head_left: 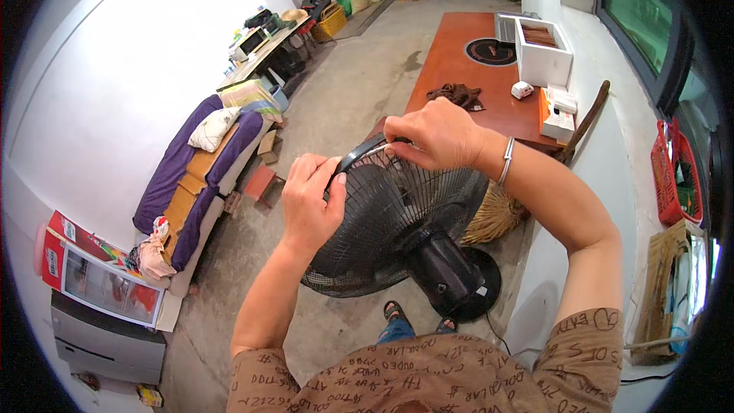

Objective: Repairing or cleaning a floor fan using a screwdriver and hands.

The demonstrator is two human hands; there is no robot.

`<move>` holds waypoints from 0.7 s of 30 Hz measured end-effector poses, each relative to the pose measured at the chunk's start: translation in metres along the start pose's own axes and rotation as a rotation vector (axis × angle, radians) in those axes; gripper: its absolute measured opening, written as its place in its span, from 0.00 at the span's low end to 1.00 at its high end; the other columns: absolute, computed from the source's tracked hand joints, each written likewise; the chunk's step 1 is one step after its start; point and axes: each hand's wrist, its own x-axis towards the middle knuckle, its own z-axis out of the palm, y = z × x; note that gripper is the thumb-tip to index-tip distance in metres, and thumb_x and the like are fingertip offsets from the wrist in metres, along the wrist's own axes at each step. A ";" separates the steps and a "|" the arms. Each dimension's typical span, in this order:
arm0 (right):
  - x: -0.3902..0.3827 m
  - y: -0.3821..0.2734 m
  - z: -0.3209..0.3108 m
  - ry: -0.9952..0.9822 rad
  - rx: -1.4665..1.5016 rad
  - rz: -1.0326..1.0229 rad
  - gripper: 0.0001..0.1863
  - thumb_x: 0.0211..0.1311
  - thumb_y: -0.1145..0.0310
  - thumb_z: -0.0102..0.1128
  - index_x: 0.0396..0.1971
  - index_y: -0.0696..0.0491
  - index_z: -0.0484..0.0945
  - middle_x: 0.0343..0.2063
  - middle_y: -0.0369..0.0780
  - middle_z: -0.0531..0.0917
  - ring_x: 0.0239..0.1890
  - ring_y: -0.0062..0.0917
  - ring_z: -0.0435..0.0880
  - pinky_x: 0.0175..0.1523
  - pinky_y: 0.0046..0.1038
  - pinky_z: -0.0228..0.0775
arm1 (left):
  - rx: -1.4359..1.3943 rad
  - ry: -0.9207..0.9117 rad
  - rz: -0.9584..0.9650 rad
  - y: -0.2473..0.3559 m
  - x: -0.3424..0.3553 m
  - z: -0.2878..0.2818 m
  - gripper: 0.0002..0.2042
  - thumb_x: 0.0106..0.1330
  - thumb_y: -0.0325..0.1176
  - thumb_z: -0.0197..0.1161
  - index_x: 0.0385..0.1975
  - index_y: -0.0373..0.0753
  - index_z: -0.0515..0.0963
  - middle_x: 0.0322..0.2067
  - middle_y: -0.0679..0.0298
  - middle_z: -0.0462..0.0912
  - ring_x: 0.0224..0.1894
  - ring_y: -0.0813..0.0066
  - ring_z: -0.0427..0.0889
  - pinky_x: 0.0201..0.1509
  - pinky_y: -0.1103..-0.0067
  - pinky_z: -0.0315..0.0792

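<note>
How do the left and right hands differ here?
The left hand has a bare wrist; the right hand has a silver bangle on its wrist. The left hand sits lower in view than the right. Both hold the curved black strip at the fan's rim.

Enclosed by white walls, floored w/ gray concrete. Furnished w/ purple-draped sofa L, red-brown tbl R, cluttered desk farther back. Fitted w/ dark-framed window upper R. Lit brightest at L.
</note>
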 end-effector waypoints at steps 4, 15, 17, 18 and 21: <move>0.004 0.002 -0.002 -0.019 0.050 -0.038 0.11 0.63 0.55 0.54 0.33 0.47 0.71 0.17 0.43 0.79 0.24 0.44 0.81 0.28 0.46 0.71 | -0.013 0.012 0.019 -0.002 0.001 0.003 0.09 0.57 0.23 0.60 0.36 0.28 0.79 0.30 0.54 0.76 0.34 0.59 0.76 0.39 0.71 0.70; 0.010 -0.021 -0.018 -0.149 -0.150 0.132 0.15 0.64 0.51 0.53 0.32 0.48 0.74 0.17 0.46 0.79 0.24 0.47 0.81 0.28 0.47 0.71 | 0.033 -0.005 0.024 -0.004 0.004 0.004 0.09 0.60 0.25 0.59 0.37 0.29 0.79 0.32 0.55 0.76 0.36 0.57 0.75 0.41 0.69 0.70; 0.008 0.000 -0.015 -0.109 -0.128 -0.038 0.18 0.65 0.47 0.51 0.33 0.48 0.74 0.16 0.46 0.79 0.23 0.46 0.81 0.27 0.46 0.71 | 0.030 0.008 0.053 0.001 0.006 0.005 0.09 0.60 0.24 0.59 0.37 0.28 0.79 0.31 0.55 0.75 0.35 0.58 0.75 0.40 0.70 0.69; 0.008 0.009 -0.010 -0.082 -0.125 -0.071 0.19 0.65 0.46 0.50 0.32 0.48 0.72 0.14 0.45 0.78 0.21 0.46 0.80 0.25 0.46 0.70 | 0.025 -0.006 0.043 0.003 0.007 0.005 0.09 0.60 0.24 0.59 0.37 0.27 0.79 0.31 0.55 0.75 0.35 0.58 0.75 0.40 0.70 0.69; 0.013 0.018 0.003 0.018 -0.123 -0.104 0.18 0.66 0.48 0.49 0.29 0.48 0.70 0.14 0.43 0.78 0.19 0.45 0.80 0.23 0.45 0.70 | 0.024 -0.025 0.030 0.002 0.006 0.004 0.09 0.60 0.25 0.59 0.37 0.27 0.78 0.31 0.54 0.75 0.36 0.58 0.75 0.41 0.70 0.69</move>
